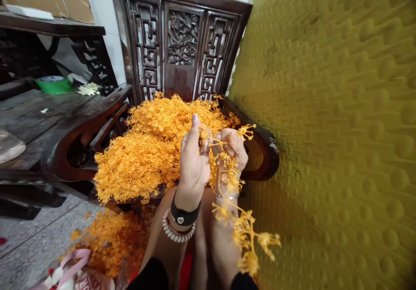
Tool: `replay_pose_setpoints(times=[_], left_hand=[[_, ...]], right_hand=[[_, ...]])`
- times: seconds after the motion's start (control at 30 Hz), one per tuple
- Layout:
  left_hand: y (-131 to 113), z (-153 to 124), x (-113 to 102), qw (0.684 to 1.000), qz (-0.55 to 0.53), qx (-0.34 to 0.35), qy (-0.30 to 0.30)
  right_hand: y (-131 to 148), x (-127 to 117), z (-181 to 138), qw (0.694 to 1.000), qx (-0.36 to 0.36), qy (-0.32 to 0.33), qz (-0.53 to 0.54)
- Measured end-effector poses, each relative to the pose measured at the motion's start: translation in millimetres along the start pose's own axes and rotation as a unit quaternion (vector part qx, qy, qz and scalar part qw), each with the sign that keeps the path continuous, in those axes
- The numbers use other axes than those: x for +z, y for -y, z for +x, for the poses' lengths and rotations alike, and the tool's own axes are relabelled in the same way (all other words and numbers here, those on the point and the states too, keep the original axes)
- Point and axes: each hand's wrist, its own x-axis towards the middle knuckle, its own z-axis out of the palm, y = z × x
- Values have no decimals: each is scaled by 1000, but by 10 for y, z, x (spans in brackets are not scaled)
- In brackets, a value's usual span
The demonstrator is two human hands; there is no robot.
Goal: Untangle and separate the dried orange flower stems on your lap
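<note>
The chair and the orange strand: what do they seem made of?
Chair: probably dark wood, glossy varnish; carved openwork and bright reflections suggest it.
Strand: matte, perhaps soft plastic; the even orange throughout suggests it, but dyed plant remains possible.

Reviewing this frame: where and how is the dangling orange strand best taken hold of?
Probably in a light pinch on the thin stem of the orange strand, coming from the right. That bare stretch sits between bulkier flower clusters, which look easy to crush, and the right forearm would crowd an approach from the left.
</note>
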Motion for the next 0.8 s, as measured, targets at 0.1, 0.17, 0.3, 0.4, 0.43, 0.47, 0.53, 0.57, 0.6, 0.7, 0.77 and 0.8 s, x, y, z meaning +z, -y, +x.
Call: replay_pose_setpoints(times=[0.1,0.17,0.3,0.4,0.43,0.47,0.53,0.57,0.6,0.7,0.77,0.8], left_hand=[[-125,78,-128,999,-28,-29,31],[-178,219,-271,996,-61,-36,51],[-146,467,-455,994,-64,-17,87],[-46,474,-430,993,39,3,114],[-9,451,-406,989,77,7,125],[30,425,-383,985,111,9,135],[102,378,-349,976,166,18,137],[134,361,-341,974,188,27,127],[161,347,-338,971,208,38,113],[206,313,-345,950,272,94,120],[211,288,-340,921,326,130,171],[211,275,-331,906,349,148,188]], right_hand=[[101,-1,20,992,-75,1,100],[207,-63,32,968,-157,-60,189],[350,-191,38,963,-128,-145,188],[327,-172,43,981,-36,-179,68],[304,-146,44,983,-14,-180,40],[280,-117,45,985,9,-169,19],[239,-65,45,990,64,-123,-7],[226,-47,45,991,89,-99,-12],[220,-36,45,991,109,-80,-12],[231,-34,43,987,152,-49,1],[248,-35,37,987,155,-49,4],[255,-29,33,987,152,-55,8]])
